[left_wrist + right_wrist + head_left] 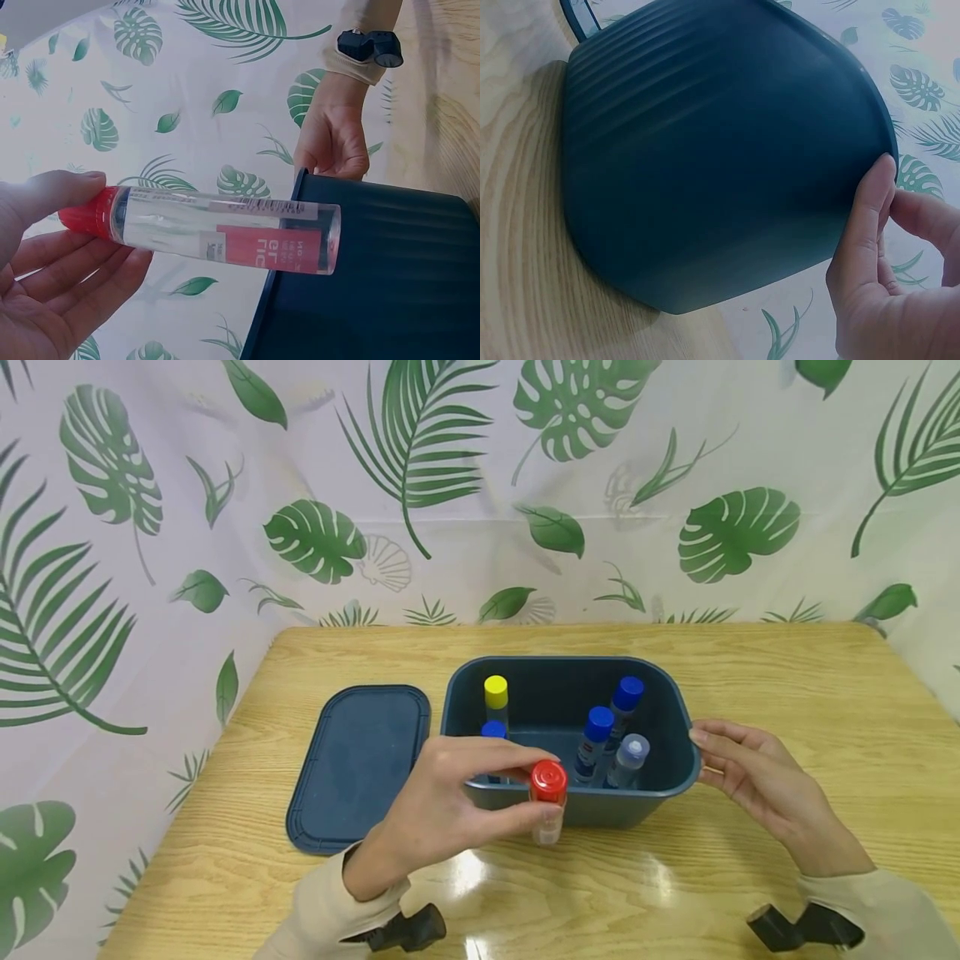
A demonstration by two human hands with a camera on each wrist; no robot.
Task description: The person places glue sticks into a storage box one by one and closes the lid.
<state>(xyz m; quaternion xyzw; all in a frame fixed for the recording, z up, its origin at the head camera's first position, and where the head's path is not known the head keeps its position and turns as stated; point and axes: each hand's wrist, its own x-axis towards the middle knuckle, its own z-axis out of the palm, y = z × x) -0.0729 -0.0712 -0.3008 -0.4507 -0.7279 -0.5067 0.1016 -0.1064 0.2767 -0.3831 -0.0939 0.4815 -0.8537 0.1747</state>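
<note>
My left hand [450,802] pinches the red cap of a clear, slim bottle [549,783] between thumb and fingers, in front of the dark blue storage bin [615,812]. In the left wrist view the bottle [225,229] carries a red and white label, and its clear end points away from the palm. At the bin's right end, my right hand [765,783] grips the rim with thumb and fingertips. Inside the bin stand a yellow-capped bottle [496,693], several blue-capped bottles [598,727] and one with a translucent top [632,756]. My left hand partly hides a blue-capped one.
A dark blue lid [363,768] lies flat on the wooden table [810,685], left of the bin. Behind the table hangs a white cloth [465,543] with green leaf prints.
</note>
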